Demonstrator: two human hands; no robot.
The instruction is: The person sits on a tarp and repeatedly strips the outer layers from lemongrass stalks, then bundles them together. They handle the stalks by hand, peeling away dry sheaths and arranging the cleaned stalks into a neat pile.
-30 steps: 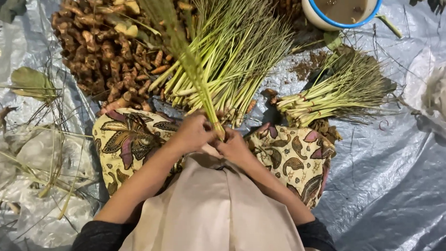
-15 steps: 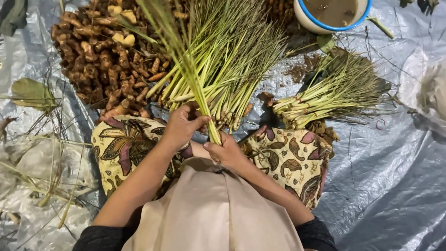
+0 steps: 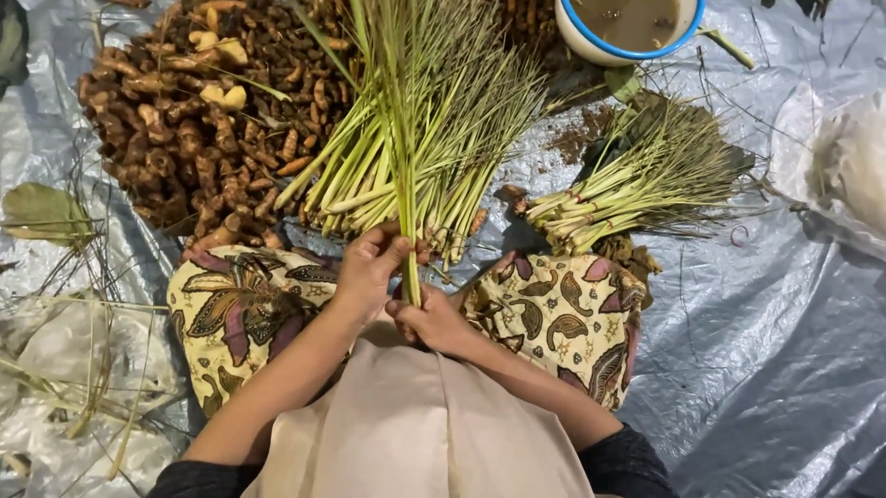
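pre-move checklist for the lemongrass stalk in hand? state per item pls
1. Stalk held: the left hand and right hand both grip one lemongrass stalk near its base. ok.
2. Stalk clear of the pile: its upper part lies over the loose lemongrass pile; whether the leaves are tangled, cannot tell.
3. Sorted bundle apart from the loose pile: ok.
4. Bowl of murky liquid beyond the piles, away from both hands: ok.
5. Root heap touches the loose pile's left edge: not ok if they must stay separate.
6. Stalk base trimmed: hidden by the fingers, cannot tell.
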